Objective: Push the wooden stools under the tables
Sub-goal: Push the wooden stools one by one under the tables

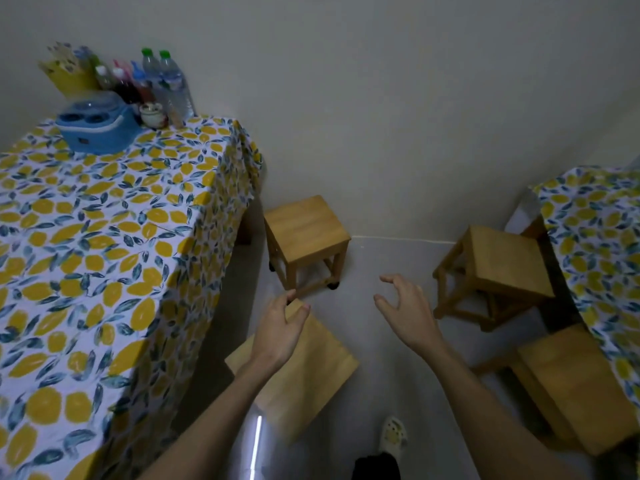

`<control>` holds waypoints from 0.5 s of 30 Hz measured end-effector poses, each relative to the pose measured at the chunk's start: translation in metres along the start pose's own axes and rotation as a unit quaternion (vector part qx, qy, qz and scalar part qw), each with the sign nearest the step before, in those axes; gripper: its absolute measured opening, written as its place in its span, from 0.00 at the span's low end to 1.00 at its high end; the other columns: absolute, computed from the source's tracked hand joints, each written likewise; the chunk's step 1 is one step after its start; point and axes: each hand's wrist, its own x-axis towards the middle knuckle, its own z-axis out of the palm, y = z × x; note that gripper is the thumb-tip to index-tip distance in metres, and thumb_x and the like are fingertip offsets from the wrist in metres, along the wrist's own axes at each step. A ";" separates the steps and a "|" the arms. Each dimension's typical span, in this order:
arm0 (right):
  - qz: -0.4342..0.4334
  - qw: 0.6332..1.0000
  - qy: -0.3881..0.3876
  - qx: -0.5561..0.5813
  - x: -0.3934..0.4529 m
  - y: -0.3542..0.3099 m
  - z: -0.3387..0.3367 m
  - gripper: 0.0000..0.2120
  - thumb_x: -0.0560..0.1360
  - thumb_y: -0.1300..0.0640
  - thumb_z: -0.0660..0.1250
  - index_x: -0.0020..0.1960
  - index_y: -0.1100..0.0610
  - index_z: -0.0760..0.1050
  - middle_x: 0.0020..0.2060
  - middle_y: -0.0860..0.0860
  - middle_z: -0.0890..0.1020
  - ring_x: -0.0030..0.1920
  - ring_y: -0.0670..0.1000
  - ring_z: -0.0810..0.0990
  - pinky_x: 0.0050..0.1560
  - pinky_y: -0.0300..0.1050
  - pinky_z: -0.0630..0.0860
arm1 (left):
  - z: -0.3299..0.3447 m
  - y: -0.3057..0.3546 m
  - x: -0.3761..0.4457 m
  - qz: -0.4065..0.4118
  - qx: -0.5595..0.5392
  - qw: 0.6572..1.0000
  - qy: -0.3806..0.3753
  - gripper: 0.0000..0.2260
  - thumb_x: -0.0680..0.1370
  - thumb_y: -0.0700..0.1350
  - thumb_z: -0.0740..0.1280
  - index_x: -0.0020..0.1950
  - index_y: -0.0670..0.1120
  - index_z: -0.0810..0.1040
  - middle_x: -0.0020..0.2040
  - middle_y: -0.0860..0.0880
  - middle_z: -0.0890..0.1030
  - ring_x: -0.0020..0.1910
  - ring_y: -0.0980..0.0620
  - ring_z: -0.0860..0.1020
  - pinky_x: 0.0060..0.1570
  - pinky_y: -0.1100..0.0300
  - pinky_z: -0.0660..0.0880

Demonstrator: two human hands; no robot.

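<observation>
Nearest, just below the left hand, stood a wooden stool with its seat angled, close beside the left table but not under it. The left hand hung over the seat's far corner with fingers curled and half open; whether the fingertips touched the wood could not be told, and it had hold of nothing firmly. The right hand was out to the right of that stool, over bare floor, fingers spread and bent like a claw, empty.

Right of the right hand, a near right stool sat partly tucked against the right table, and beyond it a tilted stool leaned with its legs askew. Ahead of the left hand, a far stool stood upright near the left table's corner, apart from it.

The step in hand seemed to be taking hold of the nearest stool. The next move likely called for both hands on its seat edges, then a push leftward beneath the hanging cloth, keeping the legs square so they do not catch.
</observation>
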 end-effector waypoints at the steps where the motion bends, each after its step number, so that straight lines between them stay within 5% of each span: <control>1: -0.010 1.000 -0.015 -0.004 0.019 0.013 -0.008 0.20 0.77 0.50 0.64 0.68 0.54 0.69 0.65 0.51 0.74 0.66 0.54 0.68 0.61 0.45 0.65 | 0.014 0.010 0.013 -0.005 -0.006 1.000 0.007 0.21 0.79 0.53 0.61 0.71 0.49 0.67 0.70 0.49 0.69 0.65 0.57 0.66 0.59 0.63 0.60; 11: -0.141 0.975 -0.160 -0.057 0.199 0.102 -0.082 0.22 0.76 0.52 0.64 0.69 0.55 0.68 0.67 0.53 0.72 0.68 0.56 0.67 0.65 0.49 0.64 | 0.142 0.077 0.113 -0.089 -0.034 0.991 0.090 0.21 0.78 0.56 0.63 0.69 0.50 0.69 0.67 0.49 0.72 0.67 0.50 0.69 0.64 0.53 0.67; 15: -0.184 0.960 -0.200 -0.066 0.273 0.109 -0.073 0.23 0.76 0.52 0.65 0.70 0.55 0.67 0.68 0.54 0.70 0.68 0.56 0.65 0.66 0.50 0.64 | 0.165 0.078 0.163 -0.141 -0.038 0.982 0.120 0.24 0.78 0.57 0.62 0.71 0.51 0.65 0.73 0.49 0.65 0.71 0.48 0.64 0.70 0.48 0.63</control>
